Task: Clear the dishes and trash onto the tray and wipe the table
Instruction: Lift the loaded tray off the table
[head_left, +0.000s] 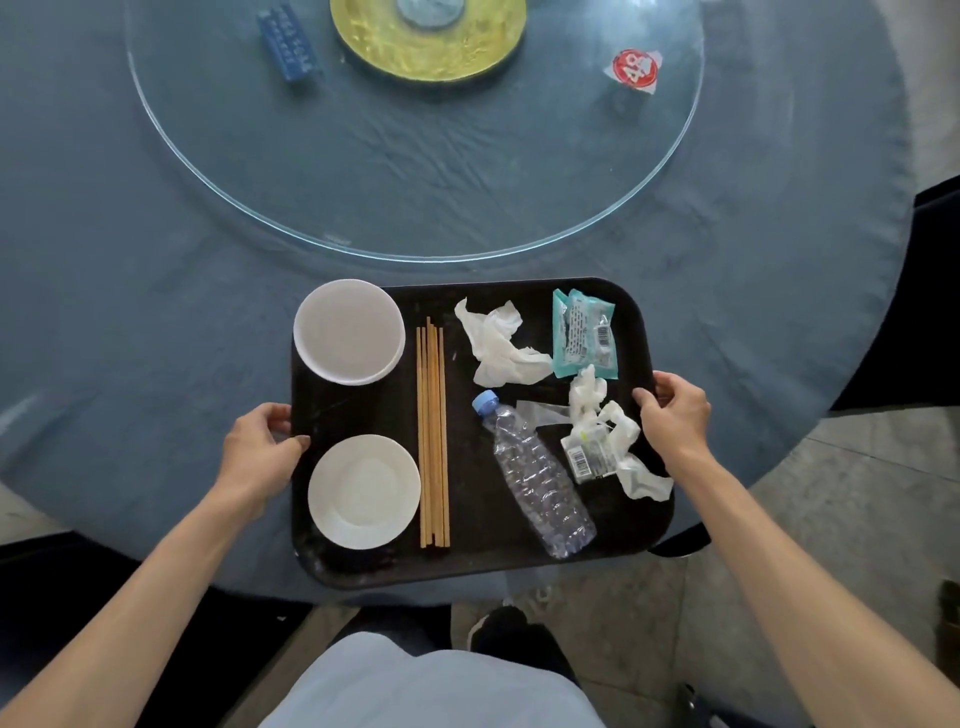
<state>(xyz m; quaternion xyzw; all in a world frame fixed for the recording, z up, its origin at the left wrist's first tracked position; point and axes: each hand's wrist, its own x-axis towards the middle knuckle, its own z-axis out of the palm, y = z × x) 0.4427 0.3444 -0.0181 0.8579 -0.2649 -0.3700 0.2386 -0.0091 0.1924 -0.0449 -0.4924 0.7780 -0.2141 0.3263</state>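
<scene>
the tray (363, 410) is a flat black rigid panel with rounded corners and a low rim. it lies at the near edge of the surface (156, 291), its near edge overhanging toward the person. the left hand (260, 457) forms a grip on the left rim, thumb on top and fingers curled under; the right hand (675, 415) is clamped on the right rim in the same manner.

handling, as a judgement:
- the tray is stiff and will not flex. hold it at the two short rims, opposite each other, as now, and keep it level.
- the load is light but loose. the bowl (348, 332) and plate (363, 491) look like ceramic: fragile, smooth, likely to slide on the slick tray face.
- the chopsticks (432, 436) can roll.
- the plastic bottle (540, 478) is thin, crumpled and appears empty. it lies on its side and can roll.
- the tissues (501, 343) and wrappers are soft and nearly weightless, so a quick move may shed them. one tissue (644, 480) already hangs over the right rim.

count on the tray:
- bowl: 1, possibly 2 nested, cannot tell
- plate: 1
- chopsticks: about 6
- bottle: 1, blue cap
- teal packet (584, 332): 1
- tissue clumps: about 3
- clear wrappers (582, 457): at least 2
</scene>
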